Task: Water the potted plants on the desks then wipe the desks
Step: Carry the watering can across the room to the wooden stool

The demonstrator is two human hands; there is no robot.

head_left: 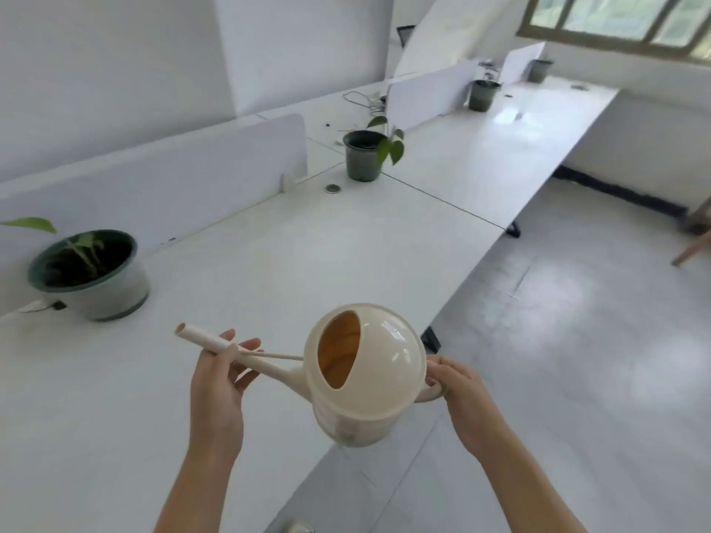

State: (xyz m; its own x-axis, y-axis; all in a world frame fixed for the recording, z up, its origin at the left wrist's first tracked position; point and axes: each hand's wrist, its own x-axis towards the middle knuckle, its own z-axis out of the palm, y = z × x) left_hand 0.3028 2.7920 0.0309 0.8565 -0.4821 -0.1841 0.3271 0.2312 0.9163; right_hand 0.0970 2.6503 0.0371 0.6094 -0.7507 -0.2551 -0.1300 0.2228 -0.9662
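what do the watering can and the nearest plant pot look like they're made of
Watering can: likely moulded plastic, cream and glossy, with window glints on its dome. Nearest pot: possibly glazed ceramic or plastic, green rim over a pale, smooth wall; blur leaves it open.

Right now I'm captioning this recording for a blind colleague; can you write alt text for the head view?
Two bare hands hold a cream watering can above a long white desk: the left hand steadies the spout, the right hand grips the handle. A potted plant stands to the left, with more green pots further along beside white dividers.
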